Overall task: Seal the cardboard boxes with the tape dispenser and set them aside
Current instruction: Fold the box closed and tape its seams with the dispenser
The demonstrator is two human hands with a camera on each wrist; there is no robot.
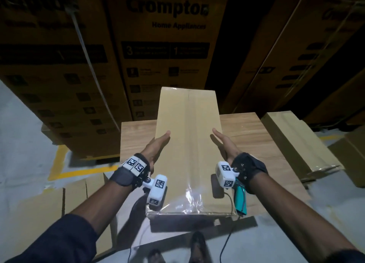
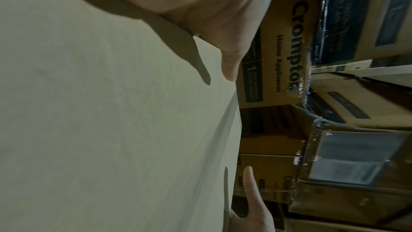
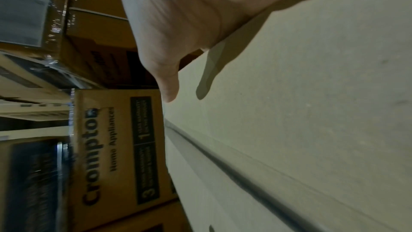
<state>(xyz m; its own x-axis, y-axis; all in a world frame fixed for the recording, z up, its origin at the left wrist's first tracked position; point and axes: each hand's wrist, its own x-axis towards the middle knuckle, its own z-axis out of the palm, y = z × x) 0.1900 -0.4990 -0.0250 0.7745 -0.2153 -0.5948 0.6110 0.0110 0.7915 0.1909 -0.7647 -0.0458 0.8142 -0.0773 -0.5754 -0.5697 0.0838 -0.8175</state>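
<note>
A: We start with the biggest thing, the stacked printed cartons (image 1: 166,51) behind our wooden table (image 1: 262,140). What do we have on the table?

B: One long cardboard box (image 1: 189,148) lying lengthwise away from us, its near end past the table's front edge. Clear tape (image 1: 187,199) runs down its centre seam and wraps the near end, so we judge this one sealed.

A: And the others?

B: A second long box (image 1: 300,144) lies off the table's right side, and flattened-looking cardboard (image 1: 59,207) sits low on our left. Whether those are taped, we cannot tell.

A: So what is left?

B: Setting this box aside, we'd say, then any unsealed ones.

A: Our hands?

B: Our left hand (image 1: 158,146) lies with straight fingers along the box's left top edge, our right hand (image 1: 225,144) likewise along the right edge: flat, apart, gripping nothing.

A: The dispenser?

B: A teal object (image 1: 241,201) shows below our right wrist, possibly it; we can't confirm.
</note>
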